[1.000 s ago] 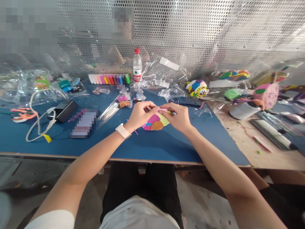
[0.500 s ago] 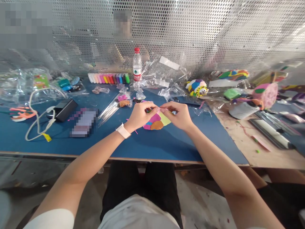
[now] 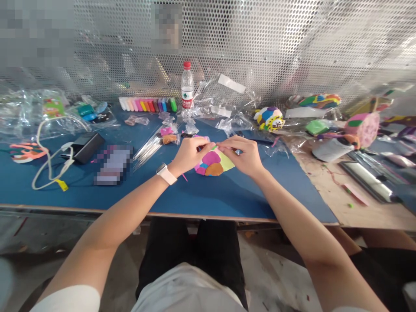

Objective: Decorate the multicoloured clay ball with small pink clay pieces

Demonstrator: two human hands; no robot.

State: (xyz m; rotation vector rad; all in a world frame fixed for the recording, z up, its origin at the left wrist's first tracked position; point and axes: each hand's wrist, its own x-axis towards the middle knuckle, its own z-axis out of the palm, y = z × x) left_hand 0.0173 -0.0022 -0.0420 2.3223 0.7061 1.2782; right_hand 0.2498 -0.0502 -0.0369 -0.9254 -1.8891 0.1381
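Note:
A flat patchwork piece of coloured modelling clay (image 3: 214, 168) lies on the blue table mat, with orange, magenta, blue and pale yellow patches. Above its far part, my left hand (image 3: 191, 154) has thumb and fingers pinched together, a watch on that wrist. My right hand (image 3: 242, 152) meets it from the other side, also in a pinch, fingertips almost touching the left ones. Whatever small bit sits between the fingertips is too hidden to name. The hands cover the far side of the clay piece.
Thin metal sticks (image 3: 147, 149) and wrapped clay (image 3: 169, 138) lie left of my hands. Further left are a phone (image 3: 115, 164), a black box (image 3: 85, 146) and a white cable (image 3: 40, 173). Behind stand a water bottle (image 3: 187, 89) and coloured clay sticks (image 3: 147, 105). A clay lion (image 3: 271, 119) sits right.
Both hands stay over the clay piece, still pinching. My left fingers and wrist have shifted slightly, and a little more of the patchwork shows beneath them.

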